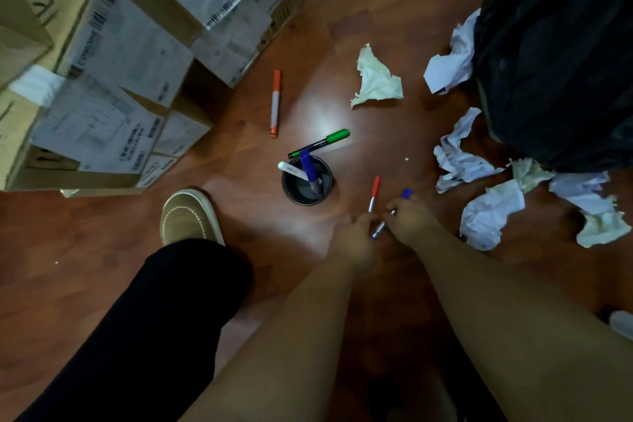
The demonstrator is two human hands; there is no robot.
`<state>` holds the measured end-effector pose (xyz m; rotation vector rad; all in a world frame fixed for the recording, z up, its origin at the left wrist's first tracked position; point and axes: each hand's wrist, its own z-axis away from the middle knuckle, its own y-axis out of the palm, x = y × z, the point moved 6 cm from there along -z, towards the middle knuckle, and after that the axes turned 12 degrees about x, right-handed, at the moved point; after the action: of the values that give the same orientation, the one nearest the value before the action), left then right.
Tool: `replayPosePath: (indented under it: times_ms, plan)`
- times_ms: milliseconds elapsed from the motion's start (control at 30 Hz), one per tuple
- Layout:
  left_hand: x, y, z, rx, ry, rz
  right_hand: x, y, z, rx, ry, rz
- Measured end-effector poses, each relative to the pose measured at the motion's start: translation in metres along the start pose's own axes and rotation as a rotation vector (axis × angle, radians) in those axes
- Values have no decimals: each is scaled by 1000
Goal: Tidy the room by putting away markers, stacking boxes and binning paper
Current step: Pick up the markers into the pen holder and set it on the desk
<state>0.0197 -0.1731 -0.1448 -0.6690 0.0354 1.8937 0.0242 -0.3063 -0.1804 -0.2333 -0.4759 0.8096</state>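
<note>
- Left hand (352,236) reaches low to the floor (102,267), its grip pinching a red marker (374,193) near the barrel's lower end, red cap pointing away
- Right hand (407,219) sits just beside it, grip closed round a blue marker (406,193); the blue cap shows above the fingers, the silver end below, between the two hands
- Black cup (307,181) stands upright just left of the hands, holding a blue-capped marker (307,168) and a white one (291,169)
- Green marker (322,143) lies on the floor touching the cup's far rim
- Orange marker (275,103) lies farther off, near the boxes (102,79) stacked at upper left
- Crumpled paper (376,79) lies beyond the cup; more paper balls (486,212) are scattered right of the hands, by a black bin bag (561,55)
- A tan shoe (190,216) and dark trouser leg are at lower left
</note>
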Motion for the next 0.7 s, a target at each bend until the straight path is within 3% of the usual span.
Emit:
replayPosePath:
  times_ms: [167, 367, 467, 700]
  plan:
    - [-12, 5, -13, 209, -130, -303, -26, -15, 2, -50, 120, 65]
    - [-20, 8, -21, 287, -251, -422, -42, -14, 15, 1, 171, -58]
    - [-30, -2, -24, 236, -228, -524, -36, -19, 19, -13, 112, -138]
    - [-39, -24, -21, 8, -89, -486, -27, -39, 26, -102, -22, -286]
